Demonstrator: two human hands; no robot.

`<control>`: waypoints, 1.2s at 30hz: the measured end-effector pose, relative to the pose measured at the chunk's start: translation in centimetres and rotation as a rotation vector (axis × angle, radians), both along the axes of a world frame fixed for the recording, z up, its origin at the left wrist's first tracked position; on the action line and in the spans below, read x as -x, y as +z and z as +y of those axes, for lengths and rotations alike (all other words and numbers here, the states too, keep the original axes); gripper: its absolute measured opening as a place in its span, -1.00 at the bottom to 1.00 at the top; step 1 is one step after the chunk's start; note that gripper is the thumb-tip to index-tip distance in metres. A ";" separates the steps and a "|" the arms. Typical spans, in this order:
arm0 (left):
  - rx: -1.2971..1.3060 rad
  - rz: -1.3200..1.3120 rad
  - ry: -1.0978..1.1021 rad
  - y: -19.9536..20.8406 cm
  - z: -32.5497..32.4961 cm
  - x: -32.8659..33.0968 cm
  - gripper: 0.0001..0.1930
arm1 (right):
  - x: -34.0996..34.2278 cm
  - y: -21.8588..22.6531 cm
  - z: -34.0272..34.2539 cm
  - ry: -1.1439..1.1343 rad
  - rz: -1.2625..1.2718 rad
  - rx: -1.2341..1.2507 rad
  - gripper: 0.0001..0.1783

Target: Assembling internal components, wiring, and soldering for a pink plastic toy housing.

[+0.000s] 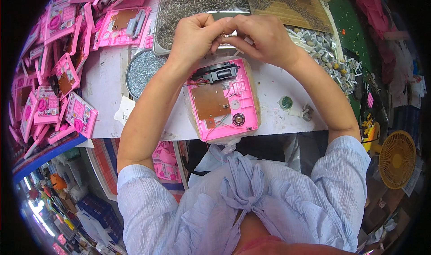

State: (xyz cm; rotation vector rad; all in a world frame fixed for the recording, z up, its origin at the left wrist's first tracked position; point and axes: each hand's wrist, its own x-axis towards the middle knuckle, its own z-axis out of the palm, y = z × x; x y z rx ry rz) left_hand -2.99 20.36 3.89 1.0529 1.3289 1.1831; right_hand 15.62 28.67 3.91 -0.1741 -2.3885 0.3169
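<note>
Both hands meet above the far part of the table, fingertips close together. The fingers of my left hand (197,35) are pinched, and so are those of my right hand (265,37). Between them shows a small shiny piece (230,33), too small and covered to name. Just nearer to me lies an open pink plastic toy housing (247,86) on a clear plastic wrap. Inside it are a brown circuit board (211,103), a black motor unit (220,73), a small round speaker (238,119) and thin wires. Neither hand touches the housing.
Behind my hands stands a tray (197,1) full of small metal parts, beside a brown board (292,6) with more. A round tin of screws (143,71) sits left. Many pink housings (58,21) pile up far left. Grey-white parts (323,53) lie right, near a yellow fan (397,160).
</note>
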 end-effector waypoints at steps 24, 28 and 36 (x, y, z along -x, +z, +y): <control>0.084 0.284 -0.034 0.0 -0.6 0.6 -0.64 | 0.1 -1.6 -1.1 0.069 0.085 -0.146 -0.69; 0.188 -0.020 -0.001 -0.2 -1.1 0.7 -0.70 | 0.0 -1.1 -1.0 0.093 0.095 -0.185 -0.68; -0.001 0.583 -0.046 1.0 -2.6 1.4 -0.76 | -0.4 -1.1 0.6 -0.270 -0.198 0.001 -0.69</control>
